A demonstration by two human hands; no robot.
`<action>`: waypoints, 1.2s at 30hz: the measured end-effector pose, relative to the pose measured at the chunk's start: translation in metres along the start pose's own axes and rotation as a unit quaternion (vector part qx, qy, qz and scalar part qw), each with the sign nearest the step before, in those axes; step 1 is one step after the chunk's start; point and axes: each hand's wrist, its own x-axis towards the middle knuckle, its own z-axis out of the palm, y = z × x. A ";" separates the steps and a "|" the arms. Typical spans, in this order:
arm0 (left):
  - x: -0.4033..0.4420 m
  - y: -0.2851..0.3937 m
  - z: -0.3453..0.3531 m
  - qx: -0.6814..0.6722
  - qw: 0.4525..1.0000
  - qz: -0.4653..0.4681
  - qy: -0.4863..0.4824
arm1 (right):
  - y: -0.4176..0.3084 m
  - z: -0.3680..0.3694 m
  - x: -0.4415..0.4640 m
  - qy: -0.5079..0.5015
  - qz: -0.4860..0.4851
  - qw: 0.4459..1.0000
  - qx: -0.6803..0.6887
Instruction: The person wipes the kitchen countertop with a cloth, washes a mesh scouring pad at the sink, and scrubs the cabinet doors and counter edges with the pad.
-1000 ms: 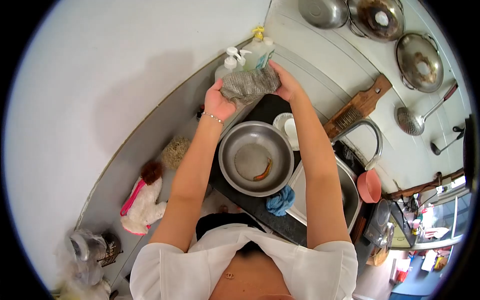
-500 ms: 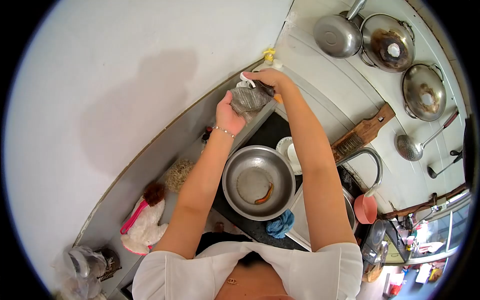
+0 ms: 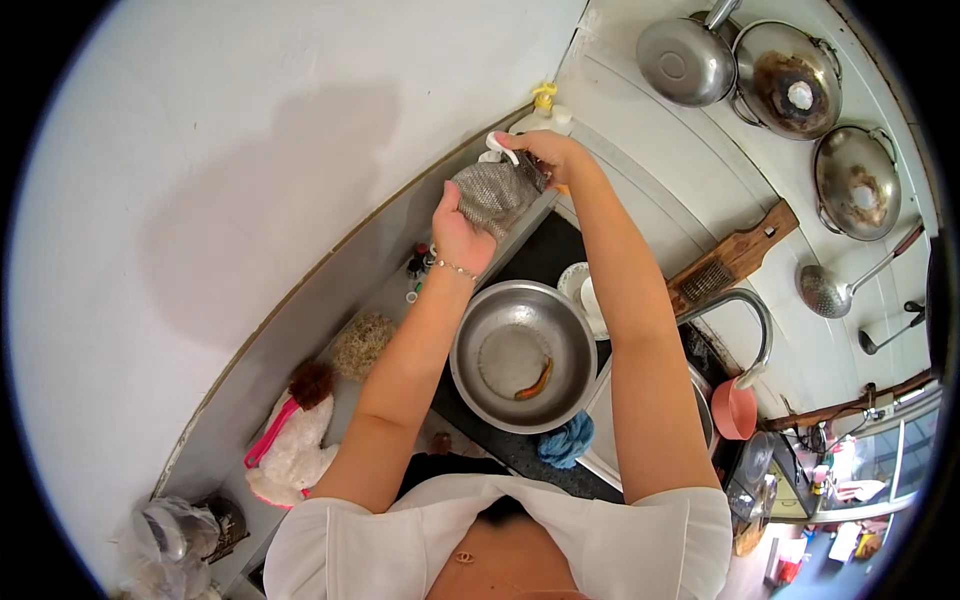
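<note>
Grey mesh cloth (image 3: 488, 195), held up beyond the steel basin (image 3: 468, 385), far side, just by the white pump head (image 3: 501, 149). Left hand (image 3: 463, 238): fingers under it, thumb over near-left edge, gripping. Right hand (image 3: 545, 155): thumb at pump head, other fingers by cloth's far-right end; can't tell if they grip. Probably light, soft, limp, not fragile; likely slippery if soapy. Best hold: bunched, or by both edges.
</note>
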 end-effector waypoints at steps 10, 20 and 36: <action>-0.008 0.000 0.016 -0.009 1.000 0.015 0.015 | 0.002 0.004 -0.010 0.008 -0.003 1.000 0.014; -0.003 -0.002 0.010 -0.009 1.000 0.013 0.019 | 0.002 0.008 -0.018 -0.003 -0.010 0.998 0.063; 0.007 -0.009 0.008 -0.052 0.999 -0.005 0.017 | 0.037 -0.004 0.000 -0.012 -0.106 0.979 0.175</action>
